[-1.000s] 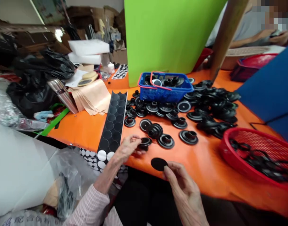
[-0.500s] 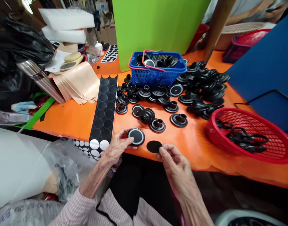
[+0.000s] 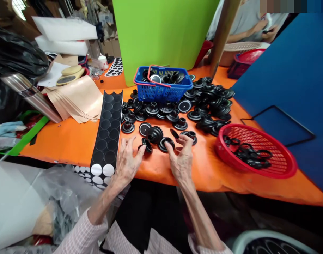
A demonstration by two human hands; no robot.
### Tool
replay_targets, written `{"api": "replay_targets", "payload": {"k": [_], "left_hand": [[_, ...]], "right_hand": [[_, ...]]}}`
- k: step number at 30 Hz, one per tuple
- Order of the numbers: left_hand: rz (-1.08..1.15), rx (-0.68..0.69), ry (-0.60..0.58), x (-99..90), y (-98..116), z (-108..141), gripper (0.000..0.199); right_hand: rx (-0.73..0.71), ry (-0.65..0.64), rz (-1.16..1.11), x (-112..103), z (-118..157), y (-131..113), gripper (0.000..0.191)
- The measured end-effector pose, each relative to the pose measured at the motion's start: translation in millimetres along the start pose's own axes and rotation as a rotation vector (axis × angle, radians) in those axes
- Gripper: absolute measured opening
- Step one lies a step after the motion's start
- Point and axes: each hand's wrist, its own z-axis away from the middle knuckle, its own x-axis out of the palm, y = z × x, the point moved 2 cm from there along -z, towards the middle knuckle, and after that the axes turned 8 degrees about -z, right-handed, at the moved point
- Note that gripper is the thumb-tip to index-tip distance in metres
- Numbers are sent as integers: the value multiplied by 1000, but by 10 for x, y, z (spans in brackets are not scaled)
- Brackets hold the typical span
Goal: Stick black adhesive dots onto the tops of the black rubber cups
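My left hand (image 3: 127, 160) lies over the table's front with fingers spread. Its thumb is at the edge of a tilted round black part (image 3: 147, 145); the hand is not closed on it. My right hand (image 3: 181, 158) reaches forward, its thumb at a black flanged part (image 3: 163, 147) with a pale ring. At its forefingers a thin black round sticker (image 3: 174, 133) stands tilted; how they grip it is partly hidden. Just beyond lie a stepped black part (image 3: 154, 134) and a ringed disc (image 3: 145, 129). A sheet of black round stickers (image 3: 107, 125) lies left of my left hand.
A blue basket (image 3: 164, 92) of black parts stands behind, with a heap of parts (image 3: 213, 100) beside it. At right is a red basket (image 3: 256, 169) holding black rings. Green (image 3: 164, 31) and blue (image 3: 278, 88) boards border the table. A co-worker's hands (image 3: 266, 30) show beyond.
Both hands have moved forward. The left hand has loosened from the round part, which now tilts by its thumb. The right hand has carried the sticker forward to the parts. The view has shifted.
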Motion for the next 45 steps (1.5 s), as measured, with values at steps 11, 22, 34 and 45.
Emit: {"api": "replay_targets", "payload": {"k": [11,22,34,45], "left_hand": [[320,233,-339,329,269,427,53],[540,-65,-399,312,118,356,25],[977,-307,-519,334,167,223,43],[703,-232,-556,363,122,292,30]], "right_hand": [[396,-8,-474,-297,219,-23,54],[434,38,-589,-431,270,-118,41],[459,-64,-461,-475,460,-218,30],[354,-141,-278,-532,478,-254,27]]}}
